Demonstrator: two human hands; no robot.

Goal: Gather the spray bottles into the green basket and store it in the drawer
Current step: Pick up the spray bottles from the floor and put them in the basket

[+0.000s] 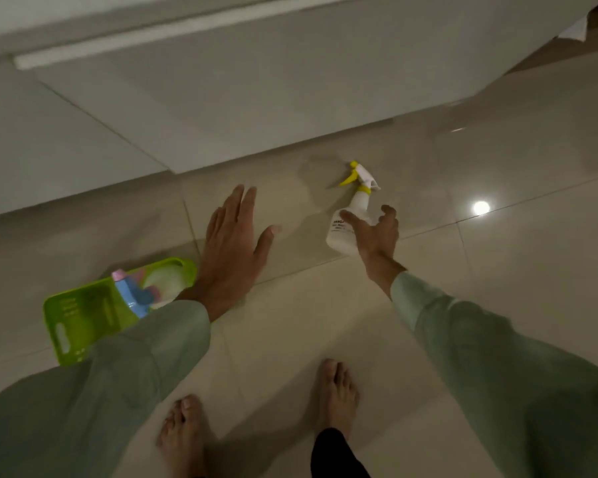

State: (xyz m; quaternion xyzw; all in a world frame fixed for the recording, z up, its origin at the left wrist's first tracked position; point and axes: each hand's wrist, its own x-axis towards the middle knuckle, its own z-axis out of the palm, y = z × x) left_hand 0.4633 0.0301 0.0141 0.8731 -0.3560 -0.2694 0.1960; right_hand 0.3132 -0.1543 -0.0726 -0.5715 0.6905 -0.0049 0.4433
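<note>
A white spray bottle (346, 224) with a yellow trigger and nozzle lies on the tiled floor, nozzle pointing away from me. My right hand (377, 232) hovers over its body with fingers spread, not closed on it. The green basket (80, 322) sits on the floor at the left, partly hidden by my left sleeve. Inside it lie a blue and pink spray bottle (133, 294) and a pale whitish one (168, 279). My left hand (233, 250) is flat and open above the floor, just right of the basket, holding nothing.
White cabinet fronts (256, 98) with a long bar handle (187, 29) run across the top, all shut. My bare feet (335, 395) stand on the glossy beige tiles below. A ceiling light reflects on the floor at the right (480, 207).
</note>
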